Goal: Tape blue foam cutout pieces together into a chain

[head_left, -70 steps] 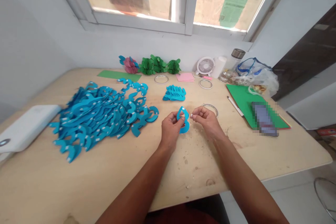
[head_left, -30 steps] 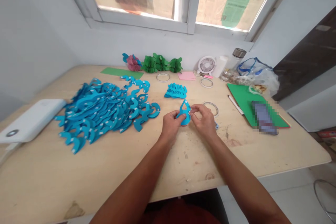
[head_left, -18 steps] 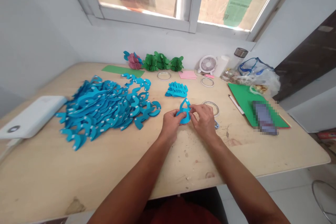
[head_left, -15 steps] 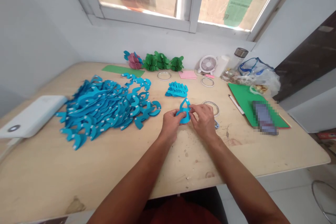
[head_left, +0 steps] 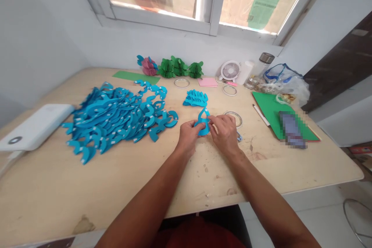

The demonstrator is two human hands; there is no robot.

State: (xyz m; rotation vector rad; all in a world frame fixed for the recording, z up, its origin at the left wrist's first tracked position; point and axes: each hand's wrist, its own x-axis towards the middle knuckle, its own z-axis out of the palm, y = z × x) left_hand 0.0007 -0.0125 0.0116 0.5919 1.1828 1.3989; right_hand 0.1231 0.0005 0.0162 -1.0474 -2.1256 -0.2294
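Both hands meet over the middle of the wooden table (head_left: 151,186). My left hand (head_left: 188,137) and my right hand (head_left: 225,133) both pinch one blue paper cut-out (head_left: 203,121), bent into a loop that stands up between the fingertips. A big heap of flat blue C-shaped cut-outs (head_left: 116,118) with white tape tabs lies to the left. A small stack of folded blue pieces (head_left: 195,99) sits just beyond the hands.
A white box (head_left: 35,126) lies at the left edge. Tape rings (head_left: 181,83), a pink pad, a small fan (head_left: 229,71), a jar, a plastic bag and green paper (head_left: 271,114) with a pen fill the back and right. Green and pink paper balls (head_left: 177,68) line the wall.
My right hand came in from apart to join the left on the blue cut-out, and its ends were brought together into a closed loop. The view shifted slightly.
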